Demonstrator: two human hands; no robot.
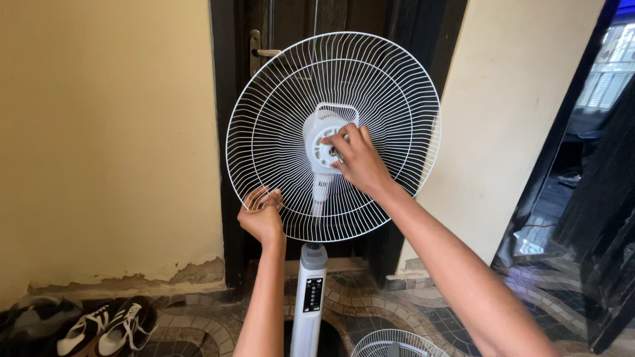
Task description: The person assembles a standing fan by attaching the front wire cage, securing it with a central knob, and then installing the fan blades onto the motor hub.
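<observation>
Pedestal fan (311, 291) standing upright on a patterned mosaic floor (456, 304), in front of a dark wooden door (291, 26) set between two cream walls; its white wire rear guard (278, 132) is mounted on the motor head, open-faced, no blade seen in front of it; the guard is round, roughly level with the door handle (259, 51) at its top edge and ends just above the grey collar of the column.

Left hand (262, 217) at the lower left rim of the guard; fingers curled and closed around the outer wires, thumb side toward the camera; grip is on the rim itself.

Right hand (359, 158) at the centre of the guard, on the white hub ring (322, 147) around the motor shaft; fingertips bunched together and pressed on the ring's right side; whether they pinch a separate small part cannot be told, since the fingers cover that spot.

Column of the fan carries a dark control panel (312, 294) facing the camera; a second white wire guard (390, 344) lies on the floor near the base, lower right, partly cut off by the frame edge.

Black-and-white sports shoes (109, 325) lie on the floor at lower left, well apart from the fan; plaster at the foot of the left wall (99, 132) is chipped.
</observation>
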